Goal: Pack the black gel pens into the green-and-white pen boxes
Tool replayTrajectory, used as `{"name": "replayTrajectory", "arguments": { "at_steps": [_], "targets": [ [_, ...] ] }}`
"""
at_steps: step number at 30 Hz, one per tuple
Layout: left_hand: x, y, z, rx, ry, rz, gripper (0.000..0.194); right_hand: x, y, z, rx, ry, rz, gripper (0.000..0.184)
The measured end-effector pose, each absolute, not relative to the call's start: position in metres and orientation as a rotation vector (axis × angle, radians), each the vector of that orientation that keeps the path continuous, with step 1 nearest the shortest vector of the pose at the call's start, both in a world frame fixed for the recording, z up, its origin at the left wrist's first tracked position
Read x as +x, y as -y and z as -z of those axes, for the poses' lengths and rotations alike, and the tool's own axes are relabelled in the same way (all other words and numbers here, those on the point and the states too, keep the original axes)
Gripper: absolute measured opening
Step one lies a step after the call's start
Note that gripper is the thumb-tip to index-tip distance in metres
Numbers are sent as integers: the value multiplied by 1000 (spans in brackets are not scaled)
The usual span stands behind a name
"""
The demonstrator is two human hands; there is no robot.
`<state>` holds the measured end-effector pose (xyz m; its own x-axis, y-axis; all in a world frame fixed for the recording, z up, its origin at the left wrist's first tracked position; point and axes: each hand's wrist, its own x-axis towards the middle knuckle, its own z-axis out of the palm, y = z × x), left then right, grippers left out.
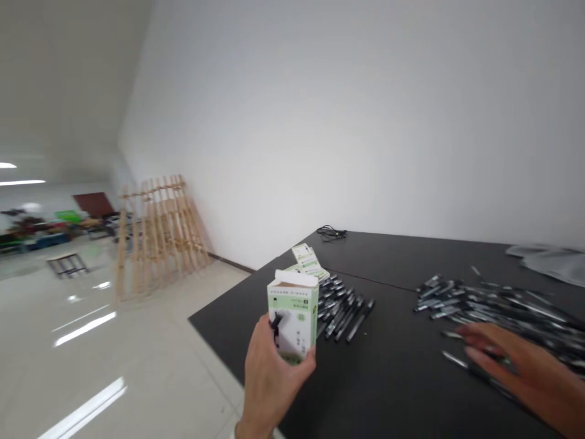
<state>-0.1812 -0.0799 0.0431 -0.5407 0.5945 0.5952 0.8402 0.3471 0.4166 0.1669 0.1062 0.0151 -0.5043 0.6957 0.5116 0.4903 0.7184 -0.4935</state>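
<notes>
A: What is nearest?
B: The left hand (pixel 269 381). Its fingers (pixel 307 364) are closed around the box (pixel 294 320), thumb on one side, the rest on the other.
A: How does the box stand?
B: Upright, above the near part of the desk (pixel 365 384), white and green, with its top flap (pixel 297 278) up.
A: And the right hand (pixel 516 360)?
B: It's over the right part of the desk, blurred, at the near edge of a big heap (pixel 516 311) of dark pens. A loose pen (pixel 456 360) lies just beside it. I can't tell whether its fingers grip anything.
A: Any other pens?
B: A smaller pile (pixel 340 308), just right of the box, most of them lying slantwise.
A: Past that?
B: Some green and white cartons (pixel 308 259) behind the box, then a grey sheet (pixel 553 263) at the right, and a black cable (pixel 331 233) near the desk's far left corner.
A: Beyond the desk?
B: A pale wall (pixel 365 122). To the left, wooden frames (pixel 159 225) lean by it over a shiny floor (pixel 150 353). Farther off are a low stool (pixel 67 264) and blurred clutter (pixel 46 235).
</notes>
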Motion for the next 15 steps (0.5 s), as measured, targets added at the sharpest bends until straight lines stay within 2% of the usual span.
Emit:
{"name": "replayTrajectory", "arguments": {
  "at_steps": [2,5,7,11,13,15],
  "targets": [
    [-149,80,-38,-1431,2205,1085,63,148,-79,-42,-790,2297,-745,28],
    [-108,69,-31,-1635,2164,1159,65,112,-48,-75,-505,2274,-1011,42],
    [-88,60,-28,-1728,2165,1200,65,95,-37,-80,-373,2240,-1051,41],
    [-74,48,-24,-1851,2199,1324,65,88,-32,-66,-392,2144,-1072,41],
    [-81,45,-23,-1930,2227,1479,70,94,-34,-61,-407,2112,-1069,42],
    [-92,42,-21,-2045,2228,1710,65,100,-37,-60,-369,2105,-1089,43]
  ]
}}
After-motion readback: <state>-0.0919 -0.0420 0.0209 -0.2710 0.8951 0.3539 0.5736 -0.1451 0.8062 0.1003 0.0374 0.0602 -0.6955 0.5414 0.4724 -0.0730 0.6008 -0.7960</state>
